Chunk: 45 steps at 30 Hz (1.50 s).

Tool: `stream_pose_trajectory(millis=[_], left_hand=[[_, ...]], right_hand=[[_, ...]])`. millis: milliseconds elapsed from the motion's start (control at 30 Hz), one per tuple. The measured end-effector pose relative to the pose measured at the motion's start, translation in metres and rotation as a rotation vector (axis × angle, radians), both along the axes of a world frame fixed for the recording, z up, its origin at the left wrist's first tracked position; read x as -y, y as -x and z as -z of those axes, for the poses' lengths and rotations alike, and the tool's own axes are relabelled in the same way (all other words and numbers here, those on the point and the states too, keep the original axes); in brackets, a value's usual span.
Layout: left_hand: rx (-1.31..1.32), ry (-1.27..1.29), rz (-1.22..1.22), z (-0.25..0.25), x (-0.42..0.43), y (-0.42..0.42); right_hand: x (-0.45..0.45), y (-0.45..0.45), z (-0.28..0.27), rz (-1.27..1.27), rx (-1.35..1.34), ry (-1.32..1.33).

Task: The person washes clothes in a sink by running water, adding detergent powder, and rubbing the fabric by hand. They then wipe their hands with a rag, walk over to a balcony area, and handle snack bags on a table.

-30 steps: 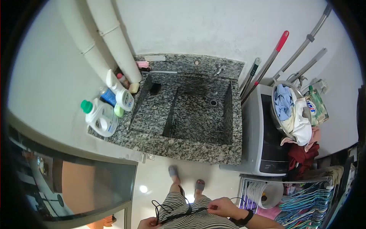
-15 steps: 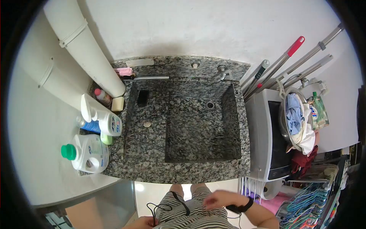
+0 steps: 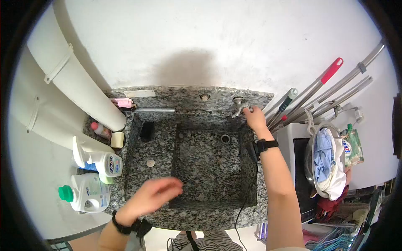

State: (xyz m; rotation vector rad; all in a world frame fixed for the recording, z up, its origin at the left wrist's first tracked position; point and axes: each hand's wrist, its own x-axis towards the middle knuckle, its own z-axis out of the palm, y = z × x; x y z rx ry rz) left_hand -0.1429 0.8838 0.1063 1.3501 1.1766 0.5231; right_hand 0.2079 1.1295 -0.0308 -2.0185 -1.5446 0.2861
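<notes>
My right hand [image 3: 255, 119] reaches to the back right of the granite sink [image 3: 209, 161], its fingers closed at the handle side of the metal faucet [image 3: 239, 106]. My fingers partly cover the handle. Over the front left part of the sink hangs my left hand [image 3: 153, 194], slightly blurred, fingers stretched out with nothing in them. A drain hole [image 3: 225, 139] shows in the deeper basin. In the shallower left section lie a black brush-like block [image 3: 146, 131] and a small round plug [image 3: 150, 163]. Each wrist wears a black band.
A spray bottle [image 3: 109, 164], a green-capped detergent jug [image 3: 90, 192] and a soap bar [image 3: 117, 139] line the left ledge. Right of the sink, a metal bowl of clothes [image 3: 328, 161] sits on a washing machine, near leaning pole handles [image 3: 310, 90]. A black cable [image 3: 240, 213] hangs by my right arm.
Both hands have risen from near my lap. The right has gone forward to the faucet; the left has come over the sink's front. The camera view has shifted.
</notes>
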Motion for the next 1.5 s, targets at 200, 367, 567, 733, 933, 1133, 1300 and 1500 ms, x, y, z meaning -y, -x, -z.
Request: stream_pose_trajectory(millis=[200, 367, 567, 733, 933, 1133, 1300, 1500], left_hand=[[-0.105, -0.044, -0.020, 0.052, -0.071, -0.042], [-0.120, 0.171, -0.156, 0.078, -0.036, -0.016], [-0.143, 0.362, -0.363, 0.089, 0.033, 0.018], [-0.027, 0.392, -0.391, 0.096, 0.045, 0.009], [0.037, 0.322, -0.316, 0.106, 0.048, -0.019], [0.044, 0.460, -0.361, 0.116, 0.066, -0.020], [0.169, 0.532, -0.458, 0.125, 0.066, -0.014], [0.699, 0.482, -0.674, 0.138, 0.001, -0.046]], right_hand=[[0.014, -0.009, -0.024, -0.200, -0.289, 0.189], [0.007, -0.026, -0.001, -0.326, -0.371, 0.038], [0.035, -0.011, 0.039, -0.079, -0.584, -0.217], [0.073, 0.026, 0.051, 0.194, -1.522, 0.096], [0.026, 0.042, 0.065, 0.412, -1.958, 0.212], [0.002, 0.063, 0.095, 0.397, -2.263, 0.296], [0.021, 0.061, 0.084, 0.329, -2.212, 0.373], [0.045, 0.036, 0.025, 0.256, -1.688, 0.069]])
